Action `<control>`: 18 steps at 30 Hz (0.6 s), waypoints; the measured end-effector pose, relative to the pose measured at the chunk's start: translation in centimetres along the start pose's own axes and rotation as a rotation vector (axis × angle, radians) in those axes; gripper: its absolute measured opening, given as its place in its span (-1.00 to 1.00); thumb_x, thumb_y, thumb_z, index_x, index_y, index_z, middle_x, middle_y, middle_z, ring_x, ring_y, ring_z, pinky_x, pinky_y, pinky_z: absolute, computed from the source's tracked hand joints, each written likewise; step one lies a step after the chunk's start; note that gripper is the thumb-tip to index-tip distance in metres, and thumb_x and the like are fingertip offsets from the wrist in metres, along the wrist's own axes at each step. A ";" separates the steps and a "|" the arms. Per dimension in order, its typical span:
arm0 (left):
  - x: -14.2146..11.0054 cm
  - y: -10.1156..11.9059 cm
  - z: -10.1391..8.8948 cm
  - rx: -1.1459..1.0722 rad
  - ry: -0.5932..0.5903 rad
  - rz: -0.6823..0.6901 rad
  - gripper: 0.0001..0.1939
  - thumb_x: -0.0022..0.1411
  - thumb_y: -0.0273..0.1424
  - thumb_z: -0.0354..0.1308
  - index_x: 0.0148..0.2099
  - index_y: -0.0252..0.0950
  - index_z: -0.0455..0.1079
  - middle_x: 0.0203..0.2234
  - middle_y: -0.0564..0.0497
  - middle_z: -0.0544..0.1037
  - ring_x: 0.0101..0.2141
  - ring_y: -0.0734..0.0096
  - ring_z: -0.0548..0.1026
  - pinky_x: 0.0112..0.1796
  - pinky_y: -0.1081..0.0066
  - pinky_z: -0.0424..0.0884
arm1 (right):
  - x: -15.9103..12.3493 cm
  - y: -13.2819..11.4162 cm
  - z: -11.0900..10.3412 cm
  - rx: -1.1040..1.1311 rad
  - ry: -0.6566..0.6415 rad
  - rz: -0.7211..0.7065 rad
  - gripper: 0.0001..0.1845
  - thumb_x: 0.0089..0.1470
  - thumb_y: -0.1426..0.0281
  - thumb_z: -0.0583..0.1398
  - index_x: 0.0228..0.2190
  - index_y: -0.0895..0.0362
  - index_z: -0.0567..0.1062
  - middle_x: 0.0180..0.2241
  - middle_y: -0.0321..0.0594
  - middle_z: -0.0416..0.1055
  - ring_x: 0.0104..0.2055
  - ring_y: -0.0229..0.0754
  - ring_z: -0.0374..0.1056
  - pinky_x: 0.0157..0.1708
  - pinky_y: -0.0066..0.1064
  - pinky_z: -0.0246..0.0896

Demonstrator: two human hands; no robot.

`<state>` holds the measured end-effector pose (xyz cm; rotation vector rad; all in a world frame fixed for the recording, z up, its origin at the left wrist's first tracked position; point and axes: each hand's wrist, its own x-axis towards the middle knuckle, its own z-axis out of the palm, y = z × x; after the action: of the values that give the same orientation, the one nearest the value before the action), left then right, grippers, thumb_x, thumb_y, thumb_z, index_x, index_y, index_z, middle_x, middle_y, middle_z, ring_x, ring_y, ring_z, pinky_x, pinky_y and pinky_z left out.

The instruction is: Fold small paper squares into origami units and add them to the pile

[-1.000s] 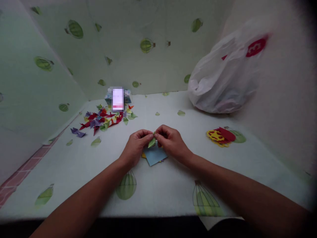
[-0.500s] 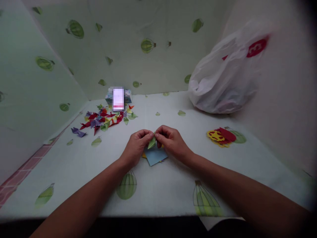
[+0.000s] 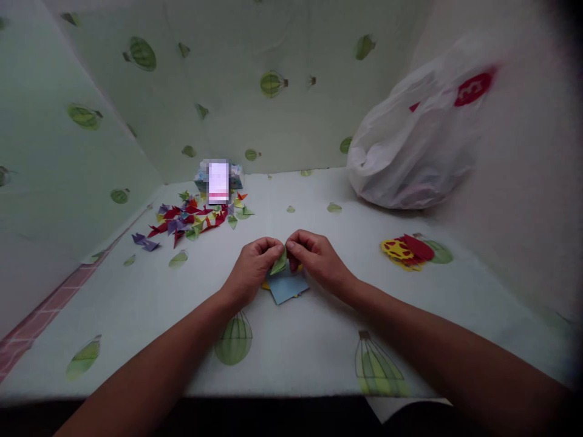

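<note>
A small folded piece of green origami paper (image 3: 279, 263) is pinched between the thumb and fingers of my left hand (image 3: 255, 267). My right hand (image 3: 315, 260) is closed at the paper's upper tip, thumb against the forefinger. The two hands nearly meet at that tip. Just below them lies a stack of square paper (image 3: 288, 287), light blue on top, with yellow and other colours peeking out at its edges. My fingers hide part of the green paper and the back of the stack.
Many folded paper cranes (image 3: 195, 218) in several colours lie heaped at the back left. Behind them a lit phone (image 3: 218, 181) leans on a tissue box (image 3: 237, 176). A white plastic bag (image 3: 410, 139) stands at the back right. Red and yellow cut-out pieces (image 3: 407, 250) lie to the right.
Both hands stay almost in place. The green paper has tilted slightly, and the right fingertips have shifted a little at its tip.
</note>
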<state>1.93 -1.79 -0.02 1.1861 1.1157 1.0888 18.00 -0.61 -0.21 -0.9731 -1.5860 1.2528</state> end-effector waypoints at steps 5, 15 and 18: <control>0.0 -0.2 -0.1 0.019 -0.034 -0.009 -0.78 0.12 -0.24 0.28 -0.35 -0.31 0.46 -0.50 0.05 0.46 -0.46 0.46 0.33 -0.40 0.43 0.19 | 0.2 -0.1 -0.3 0.008 0.000 0.007 -0.80 0.07 0.28 0.21 -0.49 0.13 0.39 -0.63 -0.36 0.34 -0.57 -0.30 0.27 -0.51 -0.43 0.16; -0.1 0.0 0.1 -0.015 -0.026 -0.018 -0.79 0.06 -0.28 0.32 -0.35 -0.31 0.45 -0.47 0.03 0.48 -0.43 0.46 0.35 -0.34 0.41 0.22 | 0.2 -0.5 -0.4 0.047 -0.021 0.031 -0.72 0.17 0.23 0.13 -0.49 0.13 0.38 -0.62 -0.32 0.36 -0.56 -0.30 0.28 -0.52 -0.43 0.18; -0.1 0.1 0.1 0.005 -0.029 -0.014 -0.77 0.07 -0.25 0.31 -0.34 -0.31 0.46 -0.46 0.02 0.50 -0.42 0.44 0.37 -0.34 0.40 0.22 | 0.3 -0.3 -0.5 0.048 -0.034 0.013 -0.75 0.11 0.23 0.20 -0.48 0.13 0.38 -0.61 -0.34 0.35 -0.56 -0.31 0.28 -0.52 -0.44 0.18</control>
<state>1.98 -1.91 0.04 1.1925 1.1039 1.0557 18.37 -0.24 0.22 -0.9372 -1.5707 1.3167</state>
